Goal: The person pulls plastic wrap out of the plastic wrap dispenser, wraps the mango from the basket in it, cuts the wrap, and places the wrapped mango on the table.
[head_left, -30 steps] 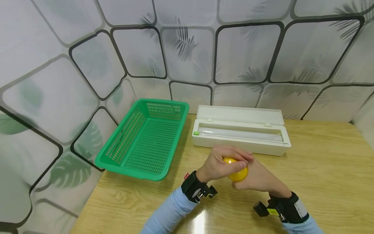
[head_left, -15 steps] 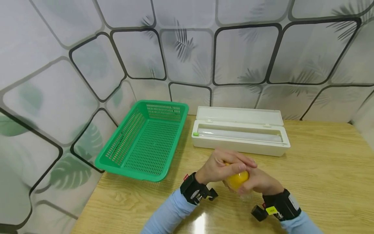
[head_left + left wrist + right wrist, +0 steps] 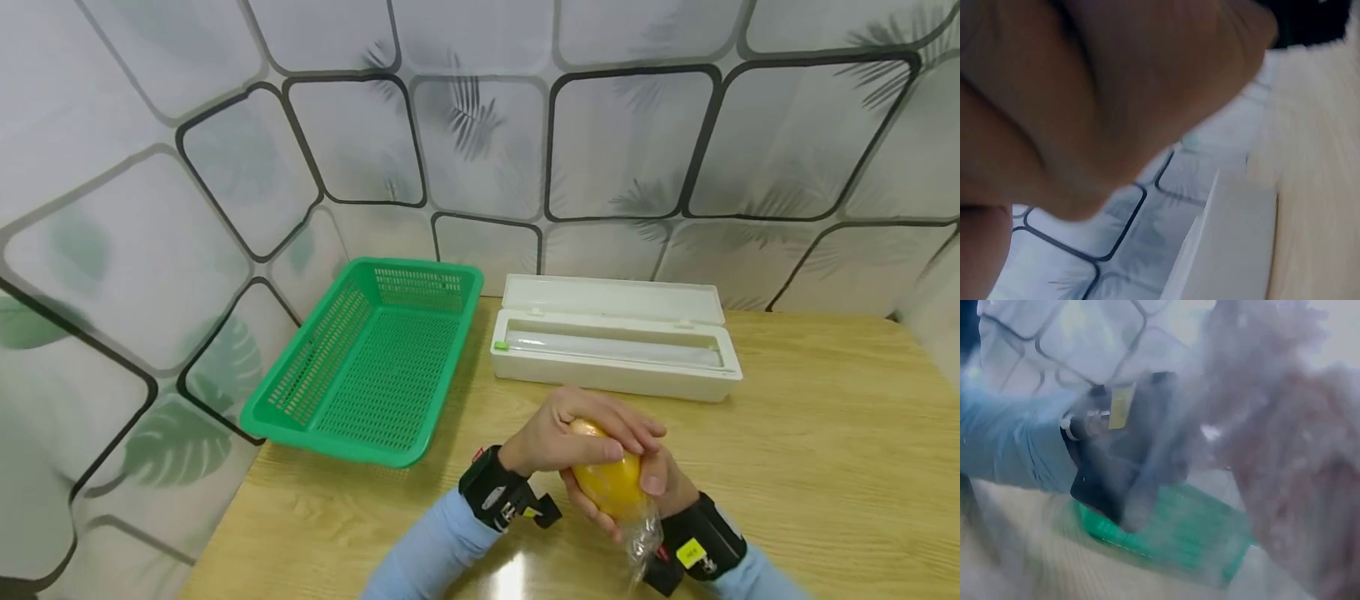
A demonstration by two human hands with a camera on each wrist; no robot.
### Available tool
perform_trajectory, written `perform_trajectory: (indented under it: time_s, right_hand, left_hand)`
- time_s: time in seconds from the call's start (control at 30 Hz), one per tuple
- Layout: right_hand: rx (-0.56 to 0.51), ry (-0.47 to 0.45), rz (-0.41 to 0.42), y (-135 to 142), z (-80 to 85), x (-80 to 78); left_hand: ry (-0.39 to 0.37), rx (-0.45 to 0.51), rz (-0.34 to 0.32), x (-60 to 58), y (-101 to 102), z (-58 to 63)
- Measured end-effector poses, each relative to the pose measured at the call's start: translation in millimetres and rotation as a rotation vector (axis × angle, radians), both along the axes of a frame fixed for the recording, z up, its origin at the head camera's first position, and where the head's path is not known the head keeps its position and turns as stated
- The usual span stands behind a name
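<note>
A rounded yellow-orange fruit [image 3: 611,483], wrapped in clear cling film, is held between both hands in the head view. My left hand [image 3: 562,437] grips it from above, thumb and fingers bent over its top. Around its lower and right side curls my right hand [image 3: 673,483], with the thumb against the fruit. A crumpled tail of cling film [image 3: 643,537] hangs below, over the right wrist. Dark, close fingers fill much of the left wrist view, where the fruit cannot be made out. Film-like haze blurs the right wrist view.
Behind the hands stands a white cling film dispenser [image 3: 615,379], lid raised, with a roll inside and a green slider at its left end. A green perforated basket [image 3: 408,454] sits to the left on the wooden table [image 3: 825,467]. Patterned wall covering [image 3: 480,142] rises behind.
The right hand has turned from the fruit's far side to beneath it, its thumb now on the right. More of the fruit shows, and the cling film tail has come into view below.
</note>
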State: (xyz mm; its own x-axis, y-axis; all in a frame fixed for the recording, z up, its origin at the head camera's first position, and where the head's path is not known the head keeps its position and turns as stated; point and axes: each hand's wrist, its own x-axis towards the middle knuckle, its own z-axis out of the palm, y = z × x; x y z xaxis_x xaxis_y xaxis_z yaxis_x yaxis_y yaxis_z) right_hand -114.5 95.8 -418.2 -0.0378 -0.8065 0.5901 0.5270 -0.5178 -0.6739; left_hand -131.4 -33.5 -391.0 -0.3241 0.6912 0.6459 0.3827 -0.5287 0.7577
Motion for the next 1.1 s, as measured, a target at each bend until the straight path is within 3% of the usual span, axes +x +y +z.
perform_trajectory:
  time_s: [0.1, 0.2, 0.3, 0.4, 0.5, 0.57, 0.67, 0.77, 0.87, 0.93, 1.03, 1.1]
  right_hand:
    - [0.023, -0.085, 0.112, -1.0, 2.2, 4.3]
    - [0.101, -0.175, 0.107, 6.1, -2.2, 6.6]
    - [0.197, -0.147, 0.002, 17.5, -10.5, 0.7]
    - [0.347, -0.071, -0.214, 32.4, -14.7, -8.2]
    - [0.553, 0.043, -0.517, 47.1, -11.7, -14.3]
    - [0.717, 0.173, -0.710, 53.0, -6.9, -14.6]
    - [0.916, 0.437, -0.941, 49.7, -2.2, -10.4]
    - [1.034, 0.660, -1.190, 37.6, -0.5, -2.7]
    - [1.080, 0.826, -1.451, 24.9, -1.5, 4.8]
    - [1.101, 0.894, -1.578, 19.3, -2.3, 8.1]
    - [1.100, 0.903, -1.649, 18.4, -1.2, 11.5]
    - [1.078, 0.850, -1.611, 21.0, 1.3, 12.9]
  left_hand:
    - [-0.141, 0.072, 0.022, 2.4, 0.7, -7.9]
    - [-0.283, 0.123, 0.121, 2.5, 1.9, -13.4]
    - [-0.426, 0.116, 0.238, 0.3, 2.5, -14.7]
    - [-0.494, 0.096, 0.407, -3.7, 1.0, -11.8]
    - [-0.490, 0.088, 0.623, -7.9, -0.4, -8.6]
    - [-0.480, 0.086, 0.741, -9.8, -0.1, -7.8]
    - [-0.474, 0.081, 0.861, -10.5, 0.7, -9.5]
    - [-0.487, 0.096, 0.961, -10.7, 4.4, -12.7]
    - [-0.521, 0.122, 1.011, -9.6, 9.5, -16.1]
    - [-0.498, 0.135, 1.011, -8.0, 12.5, -18.1]
    - [-0.326, 0.180, 0.995, -5.1, 15.5, -20.6]
    - [-0.164, 0.239, 0.976, -3.9, 16.0, -21.1]
